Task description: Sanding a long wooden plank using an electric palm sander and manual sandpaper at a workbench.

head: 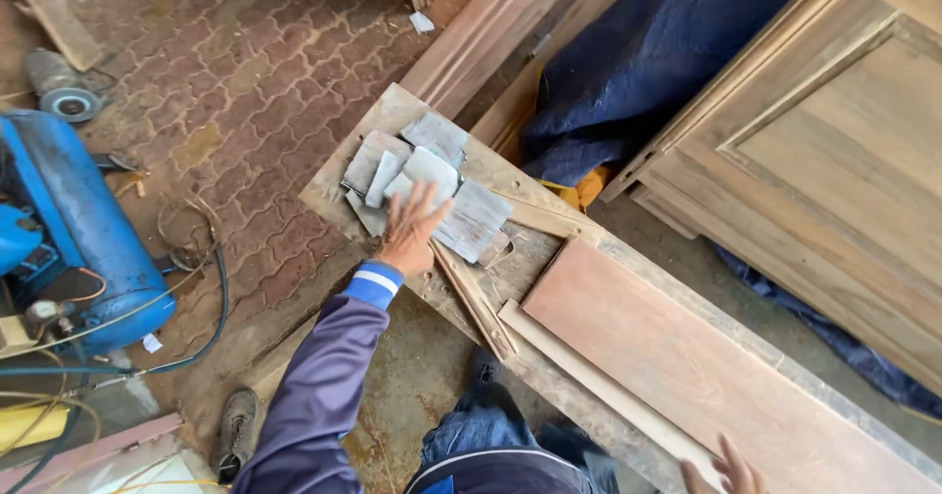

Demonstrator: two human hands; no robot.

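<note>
Rough wooden bench on brick paving, seen from above. Left hand stretched out over it, fingers spread and flat, closed on nothing, tips resting on a loose pile of grey sandpaper sheets. Pile directly under and ahead of the fingertips, sheets overlapping at odd angles, some spilling toward the bench corner, one larger sheet just to the right of the hand.

Looks like the reaching stage: palm down on the pile, no sheet pinched yet. Lifting a single sheet would call for curling the fingertips under one edge and parting it from its neighbours.

Thin wooden strip just beside the wrist; reddish board further along the bench. Right hand at the bottom edge by that board, mostly cut off, grip not readable. Blue compressor well apart on the paving.
</note>
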